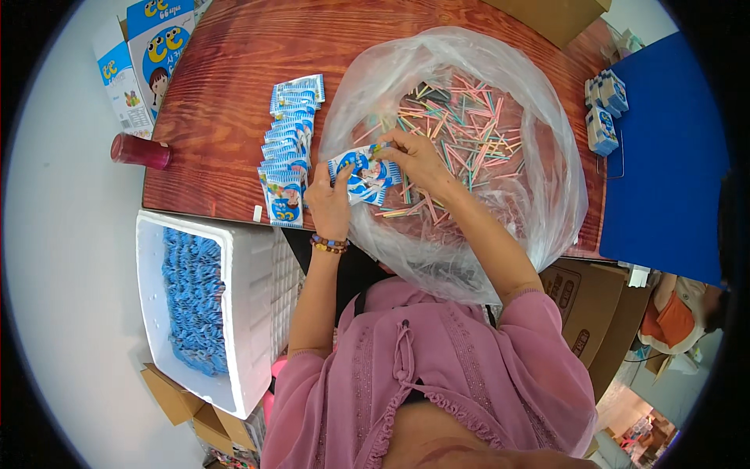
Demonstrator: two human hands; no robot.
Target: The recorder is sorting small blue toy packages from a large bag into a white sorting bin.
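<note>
Over the near left rim of a big clear plastic bag (559, 184), I hold a small blue and white packet (364, 181) with both hands. My left hand (328, 205) is closed on its left side, thumb across the front. The fingers of my right hand (422, 162) pinch its upper right edge; whether a stick is between them too is hidden. Thin pastel sticks (488, 144) in pink, yellow and green lie loose in the spread bag, below and beyond my right hand. Left of my left hand, similar packets (286, 144) overlap in a row on the wooden table (226, 94).
A white foam box (254, 313) packed with blue packets (192, 297) stands below the table's left edge. A red-capped jar (141, 152) lies at that edge, near a printed carton (160, 59). Small stacked packs (603, 129) sit by a blue panel (664, 156) at right.
</note>
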